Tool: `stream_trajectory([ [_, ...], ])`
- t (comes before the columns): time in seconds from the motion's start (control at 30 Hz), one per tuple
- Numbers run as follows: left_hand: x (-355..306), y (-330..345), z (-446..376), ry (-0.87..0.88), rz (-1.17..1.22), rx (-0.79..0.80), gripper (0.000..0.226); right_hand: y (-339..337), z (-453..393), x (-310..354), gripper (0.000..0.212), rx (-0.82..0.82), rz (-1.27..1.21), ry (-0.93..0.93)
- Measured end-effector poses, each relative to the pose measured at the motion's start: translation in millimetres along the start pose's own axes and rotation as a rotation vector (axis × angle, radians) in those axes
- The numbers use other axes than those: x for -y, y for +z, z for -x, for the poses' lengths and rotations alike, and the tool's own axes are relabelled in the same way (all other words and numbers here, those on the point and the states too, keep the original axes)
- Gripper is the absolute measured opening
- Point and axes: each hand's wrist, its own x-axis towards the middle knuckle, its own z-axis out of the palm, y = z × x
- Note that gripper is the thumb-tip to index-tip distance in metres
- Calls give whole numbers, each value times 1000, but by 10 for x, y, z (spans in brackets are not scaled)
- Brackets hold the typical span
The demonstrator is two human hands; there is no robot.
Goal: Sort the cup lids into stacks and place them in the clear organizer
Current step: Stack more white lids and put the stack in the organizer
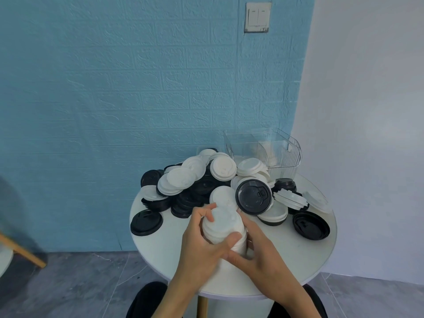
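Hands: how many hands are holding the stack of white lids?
2. The left hand grips the stack of white lids from its left side; the right hand grips it from the right.

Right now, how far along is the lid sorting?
Early. Done: nothing stored; the clear organizer at the table's far edge appears to hold no lids. In hand: the left hand and right hand grip one stack of white lids. Left: the mixed pile of black and white lids, plus loose black lids nearby.
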Motion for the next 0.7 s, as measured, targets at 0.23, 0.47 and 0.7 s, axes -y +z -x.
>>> stream_trajectory([
  [0.23, -100, 32, 46, 40, -107, 64, 59, -9, 17, 24, 99, 27, -39, 1],
  [0.47, -141, -8, 103, -41, -49, 89, 53, -1, 28, 10, 72, -4, 64, -61],
  [0.7, -109, -20, 158, -110, -32, 111, 56, 17, 31, 4, 71, -15, 79, -69],
])
